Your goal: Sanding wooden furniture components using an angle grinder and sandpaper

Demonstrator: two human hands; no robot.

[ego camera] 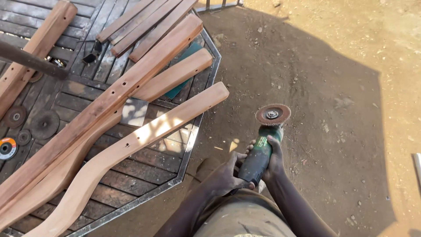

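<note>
Here: grinder (259, 151), two-handed hold.
Right hand (274, 160) wraps the body, left hand (226, 175) clasps its rear; long axis runs away, disc (272, 114) foremost; curved plank (131, 145) lies left, left hand nearer.

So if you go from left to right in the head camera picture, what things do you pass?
Orange-labelled round grinding disc → curved pale wooden plank → left hand → green angle grinder → right hand.

Both forearms are bare and sleeveless down to each grip, above dusty olive-khaki trousers (243, 217).
</note>
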